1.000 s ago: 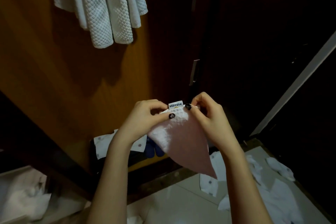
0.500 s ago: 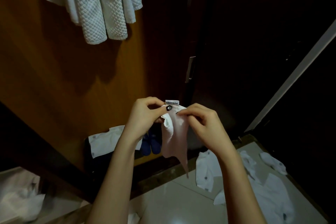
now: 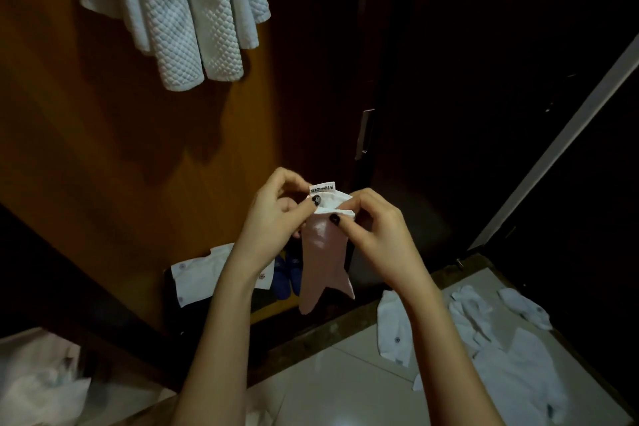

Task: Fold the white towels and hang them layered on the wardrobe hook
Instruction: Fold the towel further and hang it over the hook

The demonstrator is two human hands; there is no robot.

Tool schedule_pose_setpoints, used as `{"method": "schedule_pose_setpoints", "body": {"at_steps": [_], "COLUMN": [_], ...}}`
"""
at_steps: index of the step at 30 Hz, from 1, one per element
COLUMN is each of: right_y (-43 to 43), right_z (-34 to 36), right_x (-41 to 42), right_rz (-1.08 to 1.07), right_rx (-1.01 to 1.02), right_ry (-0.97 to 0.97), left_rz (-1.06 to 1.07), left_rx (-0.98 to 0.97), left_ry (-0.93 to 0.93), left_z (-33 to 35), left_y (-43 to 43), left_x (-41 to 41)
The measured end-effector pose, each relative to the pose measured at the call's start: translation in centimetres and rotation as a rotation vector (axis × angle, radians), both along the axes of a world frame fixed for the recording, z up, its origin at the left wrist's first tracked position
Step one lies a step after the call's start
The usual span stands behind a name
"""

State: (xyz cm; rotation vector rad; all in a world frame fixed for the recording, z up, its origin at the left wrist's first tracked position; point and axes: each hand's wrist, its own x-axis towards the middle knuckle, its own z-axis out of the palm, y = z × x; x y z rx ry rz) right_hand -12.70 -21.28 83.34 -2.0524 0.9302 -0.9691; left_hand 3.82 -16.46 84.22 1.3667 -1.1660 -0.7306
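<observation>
Both hands are up in front of the person. The left hand (image 3: 273, 214) pinches the top edge of a small pale towel (image 3: 323, 263) between thumb and curled fingers, just under its label (image 3: 322, 187). The right hand (image 3: 377, 235) pinches the same edge close beside it, fingers bent. The towel hangs gathered and narrow below them, clear of the floor. Up to the left, hung towels (image 3: 183, 10) drape in layers against the wooden wardrobe (image 3: 86, 149); what they hang from is out of view. Low behind the hands lie a shirt (image 3: 197, 277) and something blue (image 3: 285, 278). White clothes (image 3: 511, 367) lie scattered on the floor (image 3: 345, 387).
</observation>
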Motion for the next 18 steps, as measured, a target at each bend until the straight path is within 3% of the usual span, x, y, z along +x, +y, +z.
{"method": "schedule_pose_setpoints", "body": {"at_steps": [3, 8, 18], "right_y": [-0.7, -1.4, -1.1], "right_z": [0.5, 1.3, 1.5], "right_x": [-0.2, -0.1, 0.3], "right_rz": [0.057, 0.147, 0.101], "right_rx": [0.07, 0.138, 0.098], "right_ry": [-0.053, -0.062, -0.121], "left_rz": [-0.118, -0.131, -0.169], "left_rx": [-0.149, -0.187, -0.176], "left_ry": [-0.251, -0.336, -0.072], "left_z": [-0.2, -0.8, -0.9], "left_y": [0.3, -0.3, -0.7], "left_x": [1.1, 1.6, 0.8]}}
